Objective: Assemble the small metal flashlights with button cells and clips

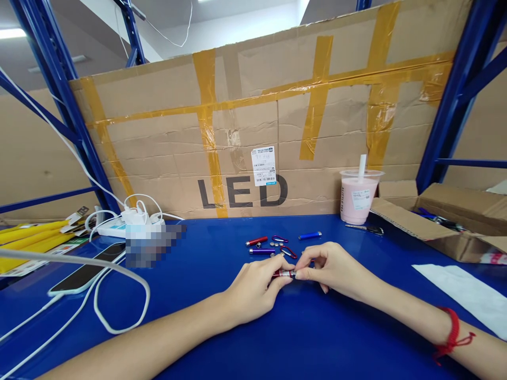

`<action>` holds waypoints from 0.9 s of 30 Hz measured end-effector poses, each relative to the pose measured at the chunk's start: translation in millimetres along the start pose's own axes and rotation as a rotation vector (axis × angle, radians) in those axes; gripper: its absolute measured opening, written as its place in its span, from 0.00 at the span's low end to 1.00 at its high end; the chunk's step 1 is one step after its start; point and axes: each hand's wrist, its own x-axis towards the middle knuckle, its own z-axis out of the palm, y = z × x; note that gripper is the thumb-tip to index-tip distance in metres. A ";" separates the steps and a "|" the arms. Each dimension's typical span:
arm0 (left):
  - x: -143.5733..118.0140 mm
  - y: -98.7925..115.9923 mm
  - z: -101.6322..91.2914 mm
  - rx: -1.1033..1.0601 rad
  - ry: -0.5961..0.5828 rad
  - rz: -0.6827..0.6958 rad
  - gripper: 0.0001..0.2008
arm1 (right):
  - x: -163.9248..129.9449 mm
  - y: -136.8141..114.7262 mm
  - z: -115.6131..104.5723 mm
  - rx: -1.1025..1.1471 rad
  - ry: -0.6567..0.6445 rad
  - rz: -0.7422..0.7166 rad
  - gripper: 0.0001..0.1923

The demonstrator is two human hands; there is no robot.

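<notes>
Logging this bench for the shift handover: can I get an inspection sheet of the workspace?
Surface: blue table.
Job's things: red mini flashlight, held at both ends.
Clutter: red, purple, blue flashlights, carabiners, pink drink cup, phone, open carton.
Hands: left hand and right hand both grip it.
Cables: white cable, power strip.
Surroundings: taped LED cardboard, blue racking.

1. One head-worn view looks forward and down, close over the blue table (pixel 222 338).
2. It faces the taped cardboard wall (pixel 277 132) at 12 o'clock.
3. Both forearms enter from 6 o'clock.
</notes>
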 end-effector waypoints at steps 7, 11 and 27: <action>0.1 -0.6 -1.0 0.003 0.002 -0.007 0.07 | 1.4 0.4 0.8 -0.022 0.003 -0.015 0.14; -0.3 0.6 -1.3 0.008 -0.003 -0.024 0.07 | 2.3 2.4 0.4 -0.031 0.007 -0.016 0.15; 0.6 0.0 -1.6 0.012 -0.009 -0.020 0.06 | 3.0 7.5 -1.2 -0.102 0.011 -0.004 0.14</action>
